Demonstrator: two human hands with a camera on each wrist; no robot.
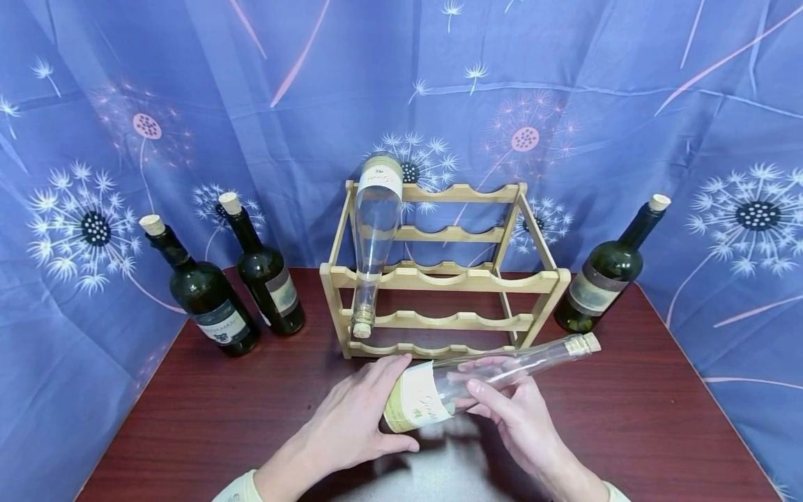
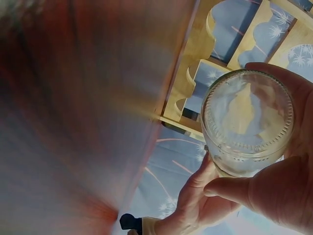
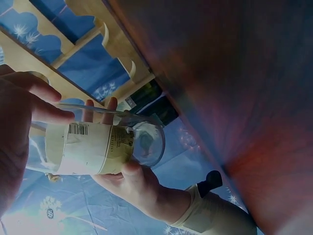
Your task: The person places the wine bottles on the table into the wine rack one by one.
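A clear glass bottle [image 1: 419, 399] with a cork and a white and yellow label is held tilted in front of the rack, its neck toward the right. My left hand [image 1: 351, 411] grips it round the base, thumb on the near side. My right hand [image 1: 517, 418] holds it nearer the shoulder, thumb on top and fingers behind the glass. The left wrist view looks onto the bottle's round bottom [image 2: 247, 115]. Behind stands a wooden wine rack [image 1: 439, 280]. A second clear corked bottle [image 1: 378, 216] lies in its top left slot, neck toward me.
Two dark green corked bottles [image 1: 213, 307] [image 1: 270, 282] stand left of the rack. Another dark bottle [image 1: 602, 279] stands to its right. Blue patterned cloth [image 1: 301, 139] hangs behind the dark red table [image 1: 207, 418].
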